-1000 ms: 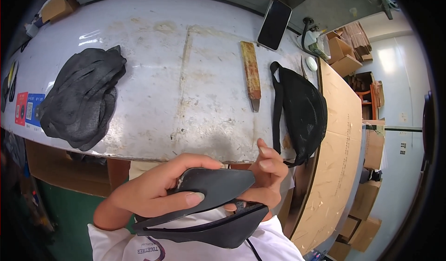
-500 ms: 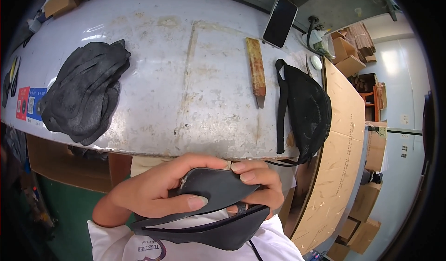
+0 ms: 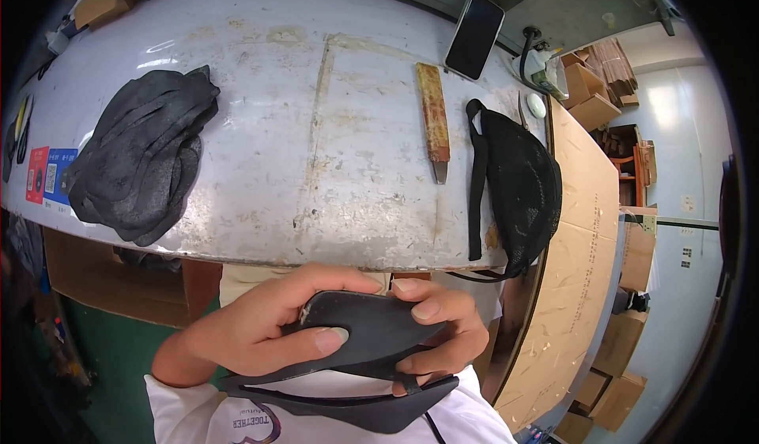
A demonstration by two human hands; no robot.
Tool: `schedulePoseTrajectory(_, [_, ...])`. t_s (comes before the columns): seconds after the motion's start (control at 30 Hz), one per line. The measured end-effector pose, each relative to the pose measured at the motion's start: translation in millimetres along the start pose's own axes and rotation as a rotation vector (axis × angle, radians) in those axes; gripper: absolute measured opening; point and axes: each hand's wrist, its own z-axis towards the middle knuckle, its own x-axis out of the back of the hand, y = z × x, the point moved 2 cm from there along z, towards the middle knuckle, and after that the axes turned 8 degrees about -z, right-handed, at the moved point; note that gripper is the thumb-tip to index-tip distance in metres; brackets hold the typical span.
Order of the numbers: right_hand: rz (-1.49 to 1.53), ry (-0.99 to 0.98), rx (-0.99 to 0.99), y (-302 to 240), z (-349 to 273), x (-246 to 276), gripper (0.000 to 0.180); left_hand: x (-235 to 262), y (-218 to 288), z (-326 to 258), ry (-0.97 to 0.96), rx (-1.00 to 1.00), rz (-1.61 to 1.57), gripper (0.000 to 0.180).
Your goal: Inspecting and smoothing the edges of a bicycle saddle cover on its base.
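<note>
Between my hands, in front of the table edge, is a smooth black leather-like piece [image 3: 371, 317] with a rounded, curved outline. My left hand [image 3: 265, 325] grips its left side, the thumb lying across the face and the fingers behind the upper edge. My right hand [image 3: 455, 325] holds the right end, fingers curled over the rim. Below hangs a second curved black flap [image 3: 340, 414], with a long gap between it and the upper part. A small dark tab near my right fingertips joins this area. What the hidden fingers do behind the piece cannot be seen.
On the table [image 3: 261, 128] lie a heap of dark grey pieces [image 3: 142, 155], a rusty flat blade [image 3: 433, 120], a black mesh pouch-like item with a strap [image 3: 522, 187] and a phone [image 3: 474, 37]. Cardboard [image 3: 573, 286] borders the right side; an open box [image 3: 118, 286] sits under the table.
My right fingers have shifted and spread lower on the black piece, one fingertip now down by the tab. The piece has tilted slightly; my left hand keeps its grip.
</note>
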Motion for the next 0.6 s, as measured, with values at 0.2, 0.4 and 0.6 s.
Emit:
schedulePoseTrajectory(0.2, [-0.207, -0.016, -0.079, -1.9, 0.0, 6.0, 0.018, 1.7, -0.2, 3.8, -0.026, -0.004, 0.035, 0.047])
schedulePoseTrajectory(0.4, [-0.206, 0.041, -0.065, -6.1, -2.5, 2.2, 0.014, 2.9, -3.4, 3.6, -0.057, -0.036, 0.053, 0.049])
schedulePoseTrajectory(0.6, [-0.233, 0.045, -0.094, -7.7, -7.4, 3.9, 0.014, 0.8, -3.9, 4.6, -0.072, -0.038, 0.039, 0.049])
